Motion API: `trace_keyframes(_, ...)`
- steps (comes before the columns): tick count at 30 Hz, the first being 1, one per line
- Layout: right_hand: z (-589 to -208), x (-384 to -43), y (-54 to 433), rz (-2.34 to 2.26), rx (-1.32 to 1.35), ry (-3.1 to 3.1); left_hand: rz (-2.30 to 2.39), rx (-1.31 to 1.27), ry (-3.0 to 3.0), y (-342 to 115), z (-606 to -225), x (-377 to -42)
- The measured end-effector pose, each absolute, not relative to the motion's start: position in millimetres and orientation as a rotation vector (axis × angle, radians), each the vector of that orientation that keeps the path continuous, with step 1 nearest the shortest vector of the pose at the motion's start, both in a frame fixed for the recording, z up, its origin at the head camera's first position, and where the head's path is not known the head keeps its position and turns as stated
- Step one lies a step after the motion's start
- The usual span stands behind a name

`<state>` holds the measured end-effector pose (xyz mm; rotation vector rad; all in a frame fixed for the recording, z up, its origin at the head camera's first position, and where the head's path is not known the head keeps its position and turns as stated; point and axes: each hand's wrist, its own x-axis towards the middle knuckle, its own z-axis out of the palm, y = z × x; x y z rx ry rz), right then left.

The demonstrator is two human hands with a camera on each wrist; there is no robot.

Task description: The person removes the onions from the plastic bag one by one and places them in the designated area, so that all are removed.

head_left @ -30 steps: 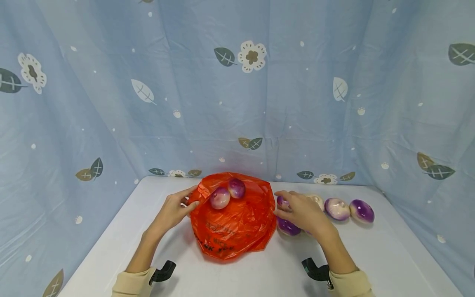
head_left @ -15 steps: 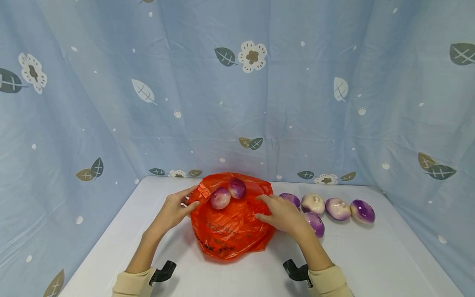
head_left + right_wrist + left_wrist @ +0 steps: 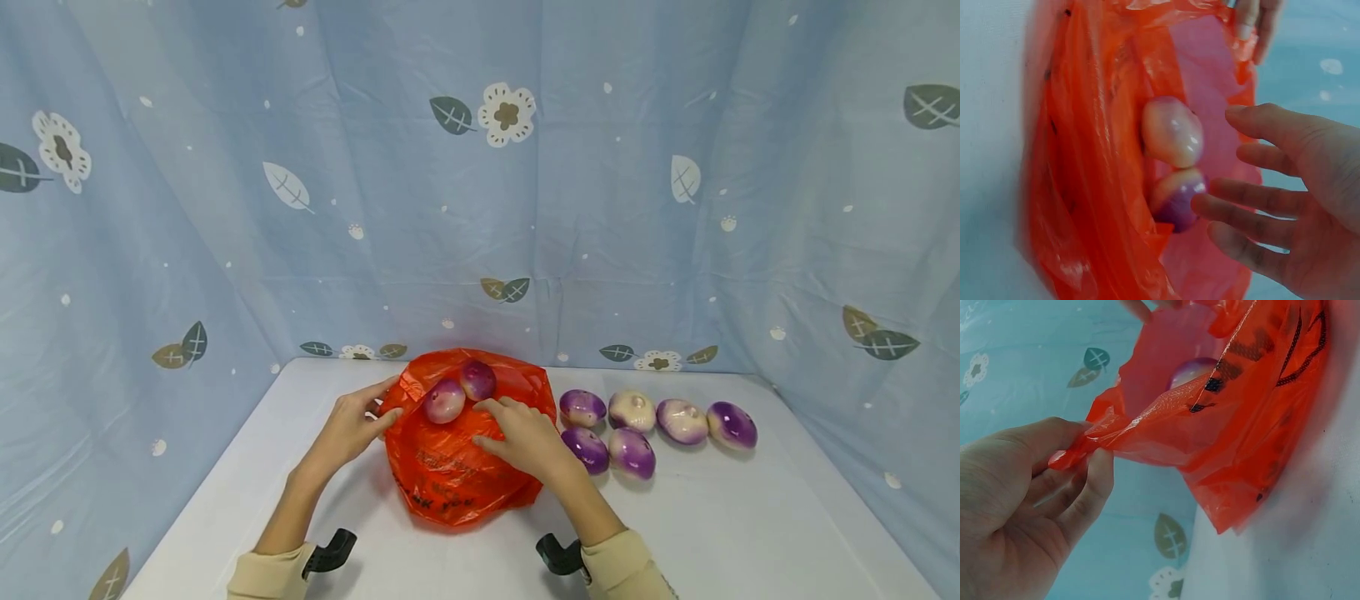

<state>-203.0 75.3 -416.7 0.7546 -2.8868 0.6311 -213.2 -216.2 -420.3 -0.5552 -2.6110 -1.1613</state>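
Observation:
A red plastic bag (image 3: 450,467) with black print lies with its mouth spread at the middle of the table. Two purple-and-white onions sit inside: a paler onion (image 3: 445,401) and a darker onion (image 3: 478,380) touching it. My left hand (image 3: 351,425) pinches the left edge of the bag between thumb and fingers; the left wrist view shows the bunched plastic (image 3: 1085,440) in that grip. Over the right part of the bag, my right hand (image 3: 525,437) has its fingers spread and holds nothing. In the right wrist view its fingertips point toward the two onions.
Several more purple-and-white onions rest right of the bag: a front pair with a purple onion (image 3: 632,453), and a back row ending at a dark onion (image 3: 732,427). A blue patterned curtain (image 3: 600,208) hangs behind the white table (image 3: 750,517).
My right hand has moved left from the loose onions to over the bag, uncovering the onions it hid. The left hand keeps its grip on the bag's edge.

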Motion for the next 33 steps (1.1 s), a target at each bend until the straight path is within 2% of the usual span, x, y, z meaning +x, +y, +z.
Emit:
trace_keyframes(17, -430.0, -231.3, 52.0, 0.697, 0.715, -2.973, -1.17, -0.557, -2.602, -216.3, -419.2, -211.4)
trace_keyframes(33, -440.6, -241.3, 22.4, 0.648, 0.626, -2.873, -1.148, -0.57, -2.597, -217.3, -420.6, -212.9)
